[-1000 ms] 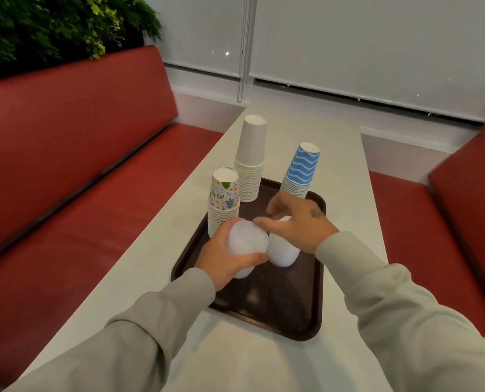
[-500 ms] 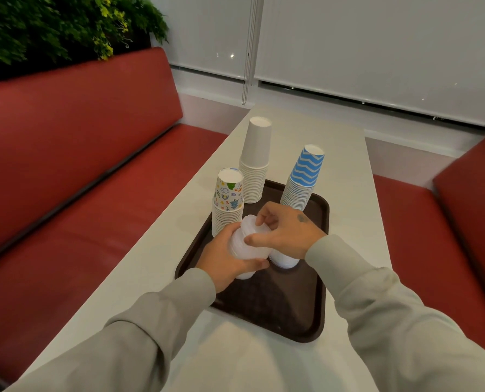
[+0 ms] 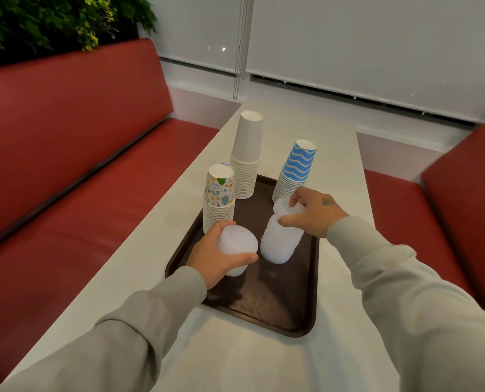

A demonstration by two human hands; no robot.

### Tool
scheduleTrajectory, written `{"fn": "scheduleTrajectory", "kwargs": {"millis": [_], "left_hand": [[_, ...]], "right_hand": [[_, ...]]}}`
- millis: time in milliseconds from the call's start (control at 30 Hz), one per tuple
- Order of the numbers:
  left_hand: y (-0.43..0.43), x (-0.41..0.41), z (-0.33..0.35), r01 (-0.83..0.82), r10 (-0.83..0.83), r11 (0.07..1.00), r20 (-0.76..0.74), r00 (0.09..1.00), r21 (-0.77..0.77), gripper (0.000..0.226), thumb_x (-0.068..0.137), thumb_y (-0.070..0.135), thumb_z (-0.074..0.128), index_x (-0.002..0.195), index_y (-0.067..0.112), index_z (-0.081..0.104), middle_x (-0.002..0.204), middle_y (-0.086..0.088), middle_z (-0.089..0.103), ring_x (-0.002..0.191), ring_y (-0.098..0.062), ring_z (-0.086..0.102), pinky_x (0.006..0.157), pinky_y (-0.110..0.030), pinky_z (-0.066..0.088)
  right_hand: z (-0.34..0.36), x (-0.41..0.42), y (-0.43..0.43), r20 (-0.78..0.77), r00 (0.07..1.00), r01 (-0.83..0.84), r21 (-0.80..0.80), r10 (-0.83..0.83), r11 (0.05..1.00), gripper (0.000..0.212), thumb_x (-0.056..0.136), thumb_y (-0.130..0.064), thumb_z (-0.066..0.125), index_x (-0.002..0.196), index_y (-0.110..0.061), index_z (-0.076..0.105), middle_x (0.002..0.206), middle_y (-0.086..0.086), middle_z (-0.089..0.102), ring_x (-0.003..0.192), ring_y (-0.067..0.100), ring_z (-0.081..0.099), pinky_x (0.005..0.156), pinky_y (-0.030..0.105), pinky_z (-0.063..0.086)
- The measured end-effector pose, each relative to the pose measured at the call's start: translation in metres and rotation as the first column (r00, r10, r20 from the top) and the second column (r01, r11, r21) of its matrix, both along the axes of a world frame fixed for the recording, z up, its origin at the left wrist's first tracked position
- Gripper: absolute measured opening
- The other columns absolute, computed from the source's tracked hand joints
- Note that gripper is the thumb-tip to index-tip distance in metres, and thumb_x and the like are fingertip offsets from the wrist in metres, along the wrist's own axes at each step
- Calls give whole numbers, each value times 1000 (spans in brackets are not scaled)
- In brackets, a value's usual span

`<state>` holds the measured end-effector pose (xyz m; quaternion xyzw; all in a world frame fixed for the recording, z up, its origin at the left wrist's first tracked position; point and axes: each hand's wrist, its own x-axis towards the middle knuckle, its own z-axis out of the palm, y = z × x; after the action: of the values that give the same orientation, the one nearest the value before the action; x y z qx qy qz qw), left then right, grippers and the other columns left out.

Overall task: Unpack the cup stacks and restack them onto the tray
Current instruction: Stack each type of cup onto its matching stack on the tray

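L hand (image 3: 211,257) is curling fingers (image 3: 244,258) round a clear cup bundle (image 3: 237,241) over the tray (image 3: 292,321), R hand (image 3: 313,213) is pinching the top cup (image 3: 285,207) of the standing stack (image 3: 279,244); prob light, slippery, crushable, so grip sidewalls gently.

I count five cup stacks in all. Three are paper, in the middle of the frame: one plain white stack (image 3: 247,154), one blue wavy stack (image 3: 296,171) and one doodle-print stack (image 3: 219,193). Two are clear plastic, just below those: the left clear stack (image 3: 237,244) and the right clear stack (image 3: 279,241). The rims are too fine for me to count the cups in any stack.

There is one brown tray (image 3: 278,304) and one worktop (image 3: 263,363). Two hands are mine: my left hand (image 3: 213,256) grips the left clear stack, and my right hand (image 3: 312,212) pinches the top of the right one.

There are two red benches, a left bench (image 3: 66,165) and a right bench (image 3: 467,207), and one leafy planter (image 3: 52,21) at upper left.
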<state>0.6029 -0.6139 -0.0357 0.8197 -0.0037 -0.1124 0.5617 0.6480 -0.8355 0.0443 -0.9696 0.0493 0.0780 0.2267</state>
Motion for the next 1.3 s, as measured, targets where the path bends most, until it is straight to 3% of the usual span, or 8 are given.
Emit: {"fn": "scheduleTrajectory", "kwargs": {"millis": [400, 567, 667, 800, 900, 1000, 1133, 1300], "left_hand": [[1, 0, 2, 0, 0, 1000, -1, 1000, 24, 83, 73, 37, 87, 140, 35, 39, 134, 10, 43, 125, -16, 41, 109, -42, 45], [-1, -2, 8, 15, -15, 1000, 15, 1000, 8, 81, 74, 36, 86, 140, 36, 38, 132, 12, 41, 125, -16, 40, 111, -44, 44], [-1, -3, 11, 22, -22, 1000, 33, 999, -2, 81, 74, 36, 86, 139, 37, 38, 132, 12, 40, 124, -15, 39, 110, -43, 44], [-2, -5, 17, 9, -5, 999, 65, 998, -53, 79, 73, 35, 87, 135, 42, 39, 134, 13, 43, 124, -14, 42, 107, -41, 46], [-3, -6, 24, -1, 10, 994, 77, 997, -111, 78, 72, 33, 88, 136, 39, 43, 134, 12, 47, 124, -15, 44, 103, -39, 48], [-2, -6, 28, 9, 4, 988, 81, 997, -152, 78, 70, 31, 90, 135, 37, 47, 136, 11, 48, 127, -16, 44, 105, -39, 47], [3, -8, 29, 41, -30, 990, 80, 996, -138, 81, 68, 25, 91, 134, 39, 45, 127, 19, 50, 125, -14, 46, 98, -31, 46], [6, -11, 25, 35, -30, 996, 63, 998, -76, 73, 74, 31, 87, 130, 43, 41, 124, 19, 50, 118, -12, 48, 98, -32, 43]], "right_hand": [[-21, -8, 10, -26, 1000, -18, -44, 16, 999, 48, 83, -46, 75, 113, -28, 43, 113, -1, 51, 96, 20, 51, 73, 25, 44], [-21, -8, 8, -51, 998, -33, -60, 30, 998, 52, 81, -54, 74, 113, -30, 41, 120, 0, 51, 100, 20, 51, 77, 27, 45], [-15, -12, 13, 88, 996, -28, -8, 28, 1000, 48, 83, -55, 71, 112, -29, 43, 123, -2, 50, 104, 17, 48, 81, 28, 43], [7, -25, 34, 320, 946, -111, 149, 58, 983, 38, 86, -49, 71, 108, -26, 51, 109, -8, 55, 102, 13, 54, 82, 27, 45], [17, -29, 52, 151, 960, -258, 135, 238, 957, 44, 80, -59, 73, 104, -26, 56, 103, -11, 61, 98, 11, 61, 83, 30, 53], [18, -29, 67, -26, 952, -303, 41, 304, 952, 53, 72, -66, 74, 106, -30, 55, 107, -9, 60, 98, 14, 58, 85, 32, 53], [16, -31, 74, -22, 953, -301, 73, 303, 951, 47, 71, -55, 77, 104, -30, 56, 107, -7, 57, 97, 16, 56, 84, 33, 53], [14, -32, 74, 0, 961, -273, 127, 275, 954, 40, 72, -47, 77, 101, -28, 58, 103, -6, 60, 96, 17, 59, 81, 32, 52]]}}
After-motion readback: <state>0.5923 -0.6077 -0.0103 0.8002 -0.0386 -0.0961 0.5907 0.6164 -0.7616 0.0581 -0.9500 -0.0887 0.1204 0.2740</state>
